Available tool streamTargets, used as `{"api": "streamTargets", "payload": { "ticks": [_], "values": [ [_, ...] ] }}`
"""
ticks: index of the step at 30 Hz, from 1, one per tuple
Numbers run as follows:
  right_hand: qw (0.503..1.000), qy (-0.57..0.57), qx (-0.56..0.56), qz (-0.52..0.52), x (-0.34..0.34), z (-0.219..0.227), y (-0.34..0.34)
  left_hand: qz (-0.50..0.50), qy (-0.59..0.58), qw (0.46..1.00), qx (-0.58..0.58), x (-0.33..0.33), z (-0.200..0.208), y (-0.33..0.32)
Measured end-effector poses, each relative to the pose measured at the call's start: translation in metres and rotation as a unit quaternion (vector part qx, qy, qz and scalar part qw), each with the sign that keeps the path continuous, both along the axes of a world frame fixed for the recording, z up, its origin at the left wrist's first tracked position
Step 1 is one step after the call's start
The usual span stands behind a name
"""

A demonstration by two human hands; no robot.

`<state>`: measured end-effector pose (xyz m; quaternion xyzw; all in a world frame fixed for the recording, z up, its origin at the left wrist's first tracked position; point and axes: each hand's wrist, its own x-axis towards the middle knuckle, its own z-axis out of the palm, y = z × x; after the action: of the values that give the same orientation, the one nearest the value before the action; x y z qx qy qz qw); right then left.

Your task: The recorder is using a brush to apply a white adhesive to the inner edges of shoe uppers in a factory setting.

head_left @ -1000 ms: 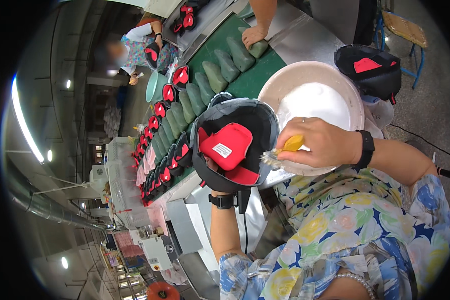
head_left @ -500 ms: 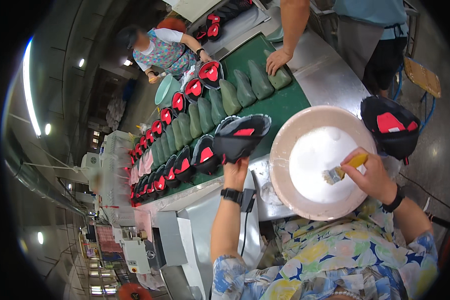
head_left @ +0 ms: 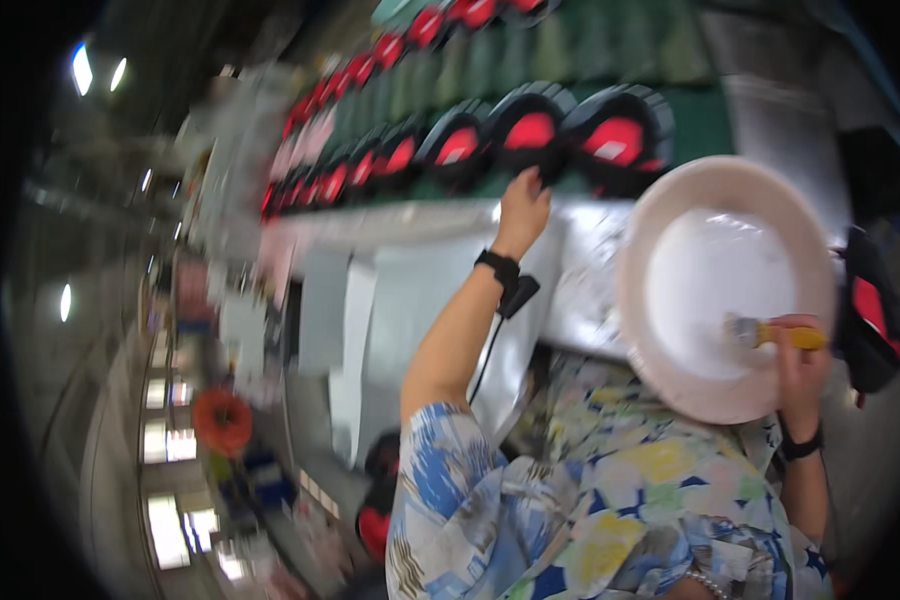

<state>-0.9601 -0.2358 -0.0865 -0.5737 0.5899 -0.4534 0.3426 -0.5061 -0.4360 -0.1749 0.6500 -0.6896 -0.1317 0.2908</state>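
Note:
My left hand [head_left: 523, 215] is at the near edge of the green belt, just below the toe of a black shoe upper [head_left: 530, 132] with a red inside. Its fingers look loosely bent and hold nothing, though blur softens them. Another such upper [head_left: 616, 142] stands at the right end of the near row. My right hand [head_left: 800, 375] is closed around the yellow handle of a brush [head_left: 770, 334]. The bristles are over the white liquid [head_left: 705, 290] in a pale pink basin [head_left: 650, 330]; whether they touch it is unclear.
Green foot-shaped lasts [head_left: 530, 60] stand in a row behind the near uppers. Beyond them runs another row of red-lined uppers [head_left: 425, 28]. A further black and red upper [head_left: 870, 310] is right of the basin. Metal table surface [head_left: 595, 270] lies left of the basin.
My view has swung, so the belt sits higher. The upper my left hand held is let go and now appears in the near row. The brush is still in my right hand over the basin.

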Motion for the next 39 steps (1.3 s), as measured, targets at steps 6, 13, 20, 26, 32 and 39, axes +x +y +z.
{"api": "streamTargets", "payload": {
  "ticks": [6,13,20,26,32,39],
  "values": [
    [0.999,0.021,-0.017,0.026,-0.031,-0.022,-0.004,0.182,-0.022,0.982,0.051,0.176,0.138,0.216],
    [0.997,0.029,-0.012,0.077,-0.045,-0.050,-0.020,0.573,-0.091,0.729,0.362,0.273,0.174,0.525],
    [0.996,0.049,-0.037,0.072,-0.037,-0.047,-0.009,0.507,0.369,0.635,0.451,0.238,0.128,0.508],
    [0.998,0.021,-0.018,0.058,-0.024,-0.038,-0.011,0.347,0.142,0.842,0.389,0.244,0.117,0.454],
    [0.998,0.036,-0.024,0.038,-0.025,-0.029,-0.008,0.173,-0.301,0.744,0.570,0.184,0.120,0.379],
    [0.996,0.066,-0.065,-0.001,0.005,-0.003,-0.002,0.236,-0.154,0.884,0.373,0.182,0.103,0.397]
  ]
}}
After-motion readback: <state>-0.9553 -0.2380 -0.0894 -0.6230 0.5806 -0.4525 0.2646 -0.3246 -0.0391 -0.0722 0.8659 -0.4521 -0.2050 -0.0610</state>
